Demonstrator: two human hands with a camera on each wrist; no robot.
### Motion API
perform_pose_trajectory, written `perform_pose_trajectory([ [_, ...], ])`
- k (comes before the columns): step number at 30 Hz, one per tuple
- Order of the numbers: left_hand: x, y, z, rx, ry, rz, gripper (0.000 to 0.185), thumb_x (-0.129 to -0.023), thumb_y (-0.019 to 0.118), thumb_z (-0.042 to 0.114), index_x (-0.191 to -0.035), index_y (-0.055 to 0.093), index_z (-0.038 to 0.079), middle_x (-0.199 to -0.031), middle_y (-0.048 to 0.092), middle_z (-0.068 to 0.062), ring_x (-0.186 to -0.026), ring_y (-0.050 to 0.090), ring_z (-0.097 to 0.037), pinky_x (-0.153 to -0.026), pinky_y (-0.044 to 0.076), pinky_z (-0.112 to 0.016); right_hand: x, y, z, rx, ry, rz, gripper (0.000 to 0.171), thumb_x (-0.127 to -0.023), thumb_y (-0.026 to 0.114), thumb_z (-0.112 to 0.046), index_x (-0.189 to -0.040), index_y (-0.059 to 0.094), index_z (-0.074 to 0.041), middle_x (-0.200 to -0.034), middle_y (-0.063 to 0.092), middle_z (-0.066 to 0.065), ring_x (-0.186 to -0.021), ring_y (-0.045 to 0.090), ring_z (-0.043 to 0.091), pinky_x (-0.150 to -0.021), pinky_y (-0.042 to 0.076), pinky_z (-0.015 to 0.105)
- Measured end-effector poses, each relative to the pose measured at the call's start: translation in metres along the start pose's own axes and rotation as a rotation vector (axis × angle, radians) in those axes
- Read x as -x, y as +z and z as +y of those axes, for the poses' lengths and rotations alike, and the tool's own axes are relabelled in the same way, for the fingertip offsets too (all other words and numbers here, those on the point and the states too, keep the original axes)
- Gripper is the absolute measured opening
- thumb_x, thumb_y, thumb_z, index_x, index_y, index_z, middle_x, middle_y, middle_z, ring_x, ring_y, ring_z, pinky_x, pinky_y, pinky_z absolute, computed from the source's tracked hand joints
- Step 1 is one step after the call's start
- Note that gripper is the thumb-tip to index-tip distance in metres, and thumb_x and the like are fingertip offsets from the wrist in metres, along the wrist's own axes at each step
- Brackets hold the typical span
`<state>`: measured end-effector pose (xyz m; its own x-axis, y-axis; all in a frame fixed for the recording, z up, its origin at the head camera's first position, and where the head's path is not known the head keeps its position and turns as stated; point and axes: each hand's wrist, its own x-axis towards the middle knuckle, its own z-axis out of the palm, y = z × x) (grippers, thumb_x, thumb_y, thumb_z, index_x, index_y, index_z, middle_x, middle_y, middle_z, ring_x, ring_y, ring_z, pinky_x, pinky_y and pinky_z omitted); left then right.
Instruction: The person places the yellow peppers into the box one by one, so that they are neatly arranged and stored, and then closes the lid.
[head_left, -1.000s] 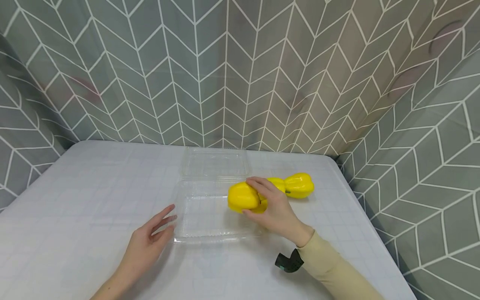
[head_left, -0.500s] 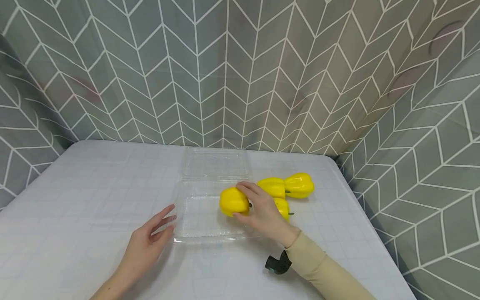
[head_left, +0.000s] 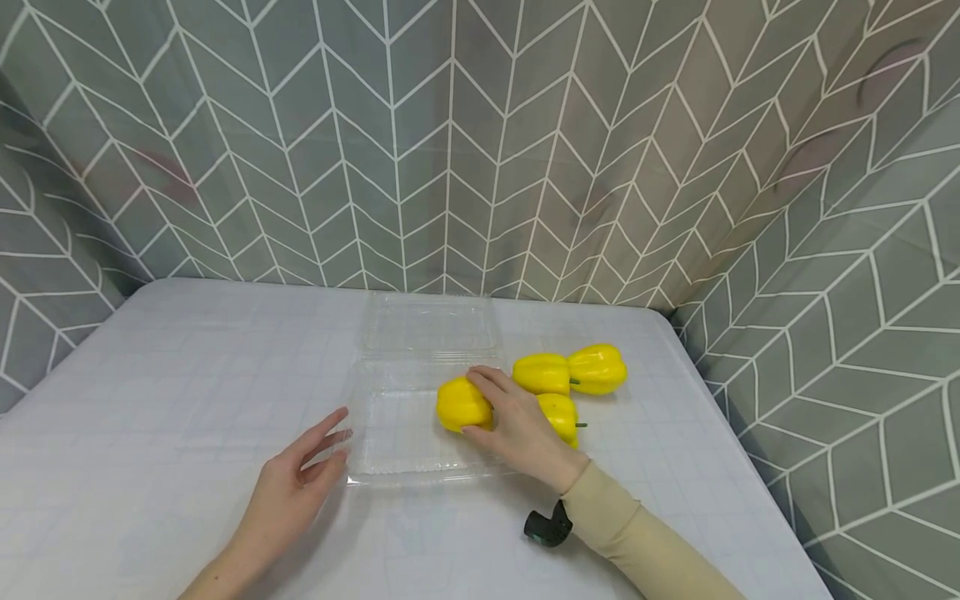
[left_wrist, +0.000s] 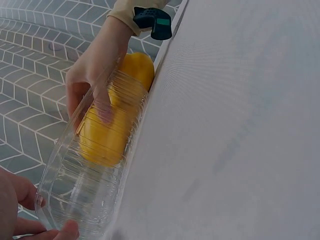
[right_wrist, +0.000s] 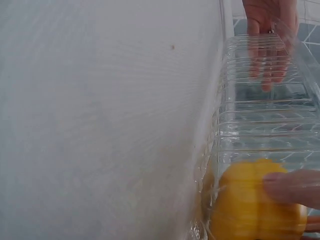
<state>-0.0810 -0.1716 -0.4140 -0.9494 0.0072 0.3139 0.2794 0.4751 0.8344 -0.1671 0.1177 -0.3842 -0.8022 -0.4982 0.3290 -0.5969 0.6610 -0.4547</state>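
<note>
A yellow bell pepper [head_left: 461, 405] sits low in the base of a clear plastic hinged container [head_left: 390, 450]. My right hand [head_left: 517, 421] grips its right side, thumb in front and fingers behind. Through the clear wall in the left wrist view, the pepper [left_wrist: 102, 140] shows close to the container's bottom; the right wrist view has the thumb [right_wrist: 290, 187] lying on it. At the container's left edge, my left hand [head_left: 296, 479] rests its fingertips against the rim, fingers loosely extended. The container's lid [head_left: 431, 325] lies folded back behind the base.
Three more yellow bell peppers lie right of the container: one [head_left: 561, 415] partly behind the right hand, one [head_left: 542, 372] behind it, one [head_left: 598, 369] farthest right. A black wrist device [head_left: 547, 527] hangs at the right sleeve. A patterned curtain [head_left: 450, 150] borders the white table [head_left: 187, 375].
My right hand has carried the pepper left and slightly down, away from the other peppers and into the container base. The left hand stays at the rim.
</note>
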Motion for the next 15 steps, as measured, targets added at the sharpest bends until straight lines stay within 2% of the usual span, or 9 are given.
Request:
perform_pose_trajectory([
  [15,0.0003,-0.0009,0.0015,0.001,-0.010,-0.011,0.051,-0.096,0.062,0.001,-0.145,0.052,0.008,-0.139,0.060,-0.014,-0.114,0.061,0.004,-0.088,0.051,-0.007,-0.0041,0.0001,-0.0016,0.067,0.021,0.000,0.067,-0.085,0.081,-0.020,-0.142,0.051,-0.001,-0.147,0.050,0.013,-0.131,0.054,0.029,-0.112,0.046,0.041],
])
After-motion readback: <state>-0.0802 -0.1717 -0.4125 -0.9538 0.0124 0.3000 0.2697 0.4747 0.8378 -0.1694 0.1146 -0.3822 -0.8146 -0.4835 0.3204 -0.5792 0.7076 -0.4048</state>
